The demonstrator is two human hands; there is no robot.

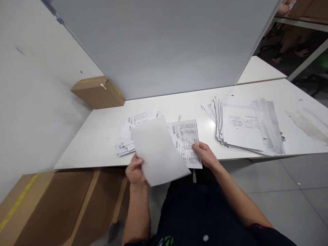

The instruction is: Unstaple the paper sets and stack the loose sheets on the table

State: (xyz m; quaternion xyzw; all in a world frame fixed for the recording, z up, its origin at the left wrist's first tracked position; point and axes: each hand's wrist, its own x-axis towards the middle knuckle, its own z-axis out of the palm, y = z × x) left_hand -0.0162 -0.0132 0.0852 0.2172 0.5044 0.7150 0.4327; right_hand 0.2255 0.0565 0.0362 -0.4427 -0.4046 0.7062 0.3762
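My left hand (135, 169) is closed on the lower left edge of a blank white sheet of paper (161, 152), thumb on top. Pinched in my right hand (205, 154) is a printed sheet (188, 141) with rows of small text, its left part covered by the blank sheet. Both sheets are above the table's front edge. Just left of them lies a stack of printed papers (126, 131), partly hidden behind the blank sheet. To the right of my right hand rests a larger, uneven pile of papers (241, 124), a printed form on top.
The white table (94, 143) meets a grey upright panel (166, 44) at the back. A cardboard box (98, 92) stands at the back left corner. Large cardboard boxes (51, 208) are below the table at left. Tape-like scraps (307, 124) lie at far right. Another person's hand (283, 9) shows top right.
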